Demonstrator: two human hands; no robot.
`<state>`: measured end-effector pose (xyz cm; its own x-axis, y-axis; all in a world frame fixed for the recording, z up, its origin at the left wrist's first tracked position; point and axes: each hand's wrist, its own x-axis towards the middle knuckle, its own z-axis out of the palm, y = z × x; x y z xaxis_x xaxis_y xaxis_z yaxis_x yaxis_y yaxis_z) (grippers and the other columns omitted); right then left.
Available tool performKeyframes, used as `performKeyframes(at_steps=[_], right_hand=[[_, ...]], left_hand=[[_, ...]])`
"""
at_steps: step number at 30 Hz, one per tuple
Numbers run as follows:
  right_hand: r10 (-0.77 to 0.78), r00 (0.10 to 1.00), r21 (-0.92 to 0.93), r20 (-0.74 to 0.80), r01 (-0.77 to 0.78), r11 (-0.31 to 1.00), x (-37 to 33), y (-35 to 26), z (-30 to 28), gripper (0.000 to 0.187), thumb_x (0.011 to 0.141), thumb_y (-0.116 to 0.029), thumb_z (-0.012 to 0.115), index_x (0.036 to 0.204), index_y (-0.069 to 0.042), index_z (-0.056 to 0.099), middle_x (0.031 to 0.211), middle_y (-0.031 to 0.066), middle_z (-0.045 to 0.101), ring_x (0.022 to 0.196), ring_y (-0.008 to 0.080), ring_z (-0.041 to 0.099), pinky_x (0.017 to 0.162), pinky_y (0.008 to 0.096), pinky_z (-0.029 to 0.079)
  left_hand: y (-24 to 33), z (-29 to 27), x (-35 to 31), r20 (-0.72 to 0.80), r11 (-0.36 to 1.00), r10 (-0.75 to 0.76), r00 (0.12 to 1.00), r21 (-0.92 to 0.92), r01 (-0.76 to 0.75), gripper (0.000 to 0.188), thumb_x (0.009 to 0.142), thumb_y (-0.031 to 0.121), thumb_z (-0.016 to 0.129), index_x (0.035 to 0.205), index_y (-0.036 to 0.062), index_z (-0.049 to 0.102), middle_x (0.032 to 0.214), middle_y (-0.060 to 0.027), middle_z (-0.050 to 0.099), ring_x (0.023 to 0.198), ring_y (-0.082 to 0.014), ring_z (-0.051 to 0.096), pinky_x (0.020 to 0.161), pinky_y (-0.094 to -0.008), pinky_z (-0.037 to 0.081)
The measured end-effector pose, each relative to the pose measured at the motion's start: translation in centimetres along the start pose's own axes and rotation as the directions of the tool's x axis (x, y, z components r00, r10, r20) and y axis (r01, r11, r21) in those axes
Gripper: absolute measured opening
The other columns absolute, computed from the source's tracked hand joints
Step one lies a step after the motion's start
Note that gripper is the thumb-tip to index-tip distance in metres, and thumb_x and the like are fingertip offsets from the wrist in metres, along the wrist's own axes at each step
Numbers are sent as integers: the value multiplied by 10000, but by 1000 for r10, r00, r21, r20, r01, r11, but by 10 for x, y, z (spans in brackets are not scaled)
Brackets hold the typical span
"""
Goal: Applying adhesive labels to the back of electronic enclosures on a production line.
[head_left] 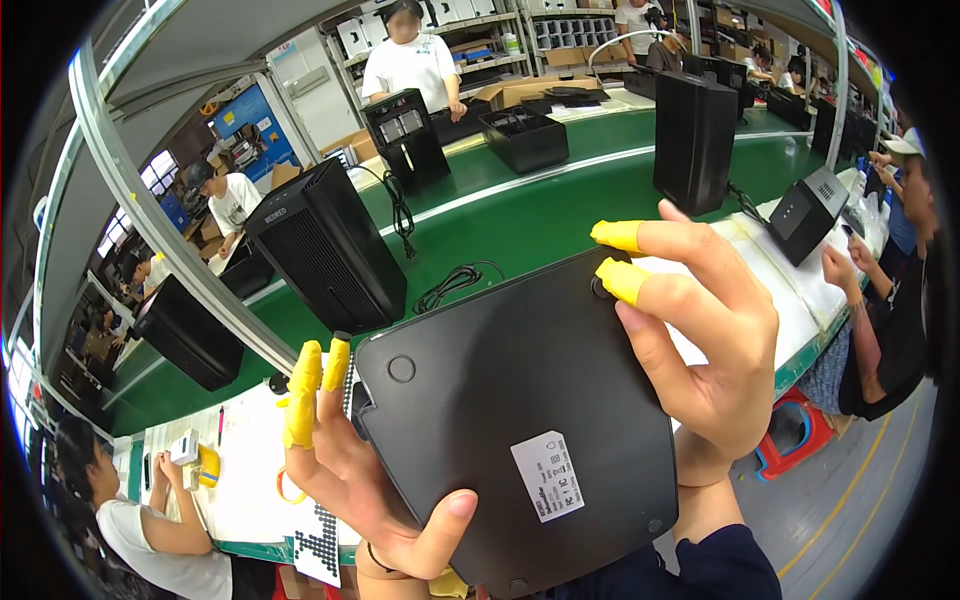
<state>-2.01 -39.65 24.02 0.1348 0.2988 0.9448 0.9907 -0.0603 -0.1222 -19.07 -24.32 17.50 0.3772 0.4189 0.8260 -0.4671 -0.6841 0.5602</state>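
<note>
1. Nearest the camera, a flat black panel (pixel 470 400) with a white label (pixel 547 476) spans the view's centre to six o'clock, tilted.
2. The left hand (pixel 372 500), at seven o'clock, grips the panel: its thumb lies on the face, pointing toward one o'clock, while yellow-covered fingers (pixel 302 395) extend up past the left edge.
3. The right hand (pixel 715 335), at three o'clock, arches inward with knuckles bent; its yellow-covered fingertips gather narrowly over the panel's one-o'clock corner, touching a round black pad (pixel 599 288). Whether they pinch it, I cannot tell.
4. Toward ten o'clock, beyond the panel, stands a black ribbed tower (pixel 325 245).
</note>
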Motion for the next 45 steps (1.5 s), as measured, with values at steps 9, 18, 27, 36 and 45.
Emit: performKeyframes(at_steps=[9,18,27,36,45], right_hand=[[80,994,31,80,-83,996,-9,-4,-19,232,696,-70,647,910,8,690,1039,172,668,894,310,638,857,364,480],[466,791,817,397,-536,213,-4,-22,18,644,762,-169,534,1357,48,417,1168,208,598,980,151,531,942,255,392],[577,726,853,374,-514,93,-1,-33,18,667,741,-167,542,1350,50,376,1114,217,594,888,140,507,876,230,414],[562,756,854,335,-496,158,-10,-25,22,656,733,-142,572,1334,41,383,1097,204,593,957,182,512,922,255,409],[568,744,860,352,-497,118,-7,-29,25,679,730,-153,585,1345,36,368,1107,204,591,993,192,508,974,272,378]], left_hand=[[7,1,0,76,998,55,996,11,-56,1103,651,219,727,1442,72,-29,1461,-328,96,1358,-469,190,1074,-570,263],[10,-9,-11,-58,962,190,980,208,-174,1057,629,324,768,1396,16,109,1369,-254,256,1264,-391,336,1086,-540,263],[31,0,38,-199,937,336,921,170,-306,427,673,-95,744,1047,-38,547,902,-113,527,810,-285,638,794,-430,552],[44,2,41,96,834,376,922,399,-382,321,562,-143,701,829,32,669,909,-86,586,820,-276,625,803,-445,563],[39,-8,37,45,908,253,966,333,-253,307,588,-95,750,856,11,643,975,-119,608,896,-298,637,858,-456,536]])
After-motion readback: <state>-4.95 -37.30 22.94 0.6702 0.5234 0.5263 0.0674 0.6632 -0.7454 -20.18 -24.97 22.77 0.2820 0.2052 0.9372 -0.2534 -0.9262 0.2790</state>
